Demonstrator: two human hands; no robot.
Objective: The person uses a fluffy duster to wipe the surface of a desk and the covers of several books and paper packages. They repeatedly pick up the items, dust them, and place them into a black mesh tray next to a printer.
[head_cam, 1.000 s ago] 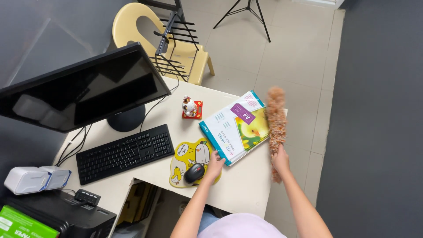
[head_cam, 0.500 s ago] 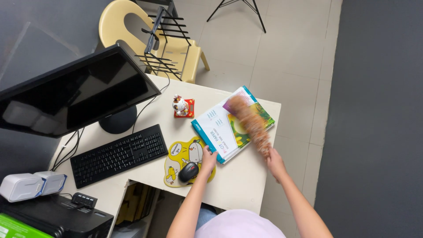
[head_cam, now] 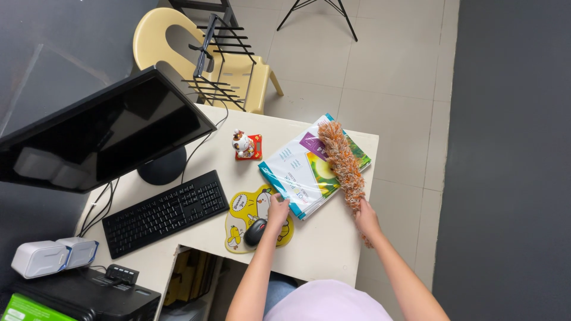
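My right hand (head_cam: 367, 217) grips the handle of a fluffy orange and white duster (head_cam: 341, 161), whose head lies across a colourful book (head_cam: 300, 171) on the white desk (head_cam: 321, 244). My left hand (head_cam: 278, 210) rests on the yellow mouse pad (head_cam: 242, 209), fingers touching the book's near corner, right beside a black mouse (head_cam: 255, 232).
A black keyboard (head_cam: 165, 211) and a large dark monitor (head_cam: 101, 135) stand to the left. A small cat figurine on a red base (head_cam: 245, 144) sits behind the mouse pad. White speakers (head_cam: 50, 257), a black printer (head_cam: 83, 297), a yellow chair (head_cam: 235, 68) and a black wire rack (head_cam: 217, 53) surround the desk.
The duster has swept left from the desk's right edge onto the book. My left hand has stayed by the book's corner and the mouse.
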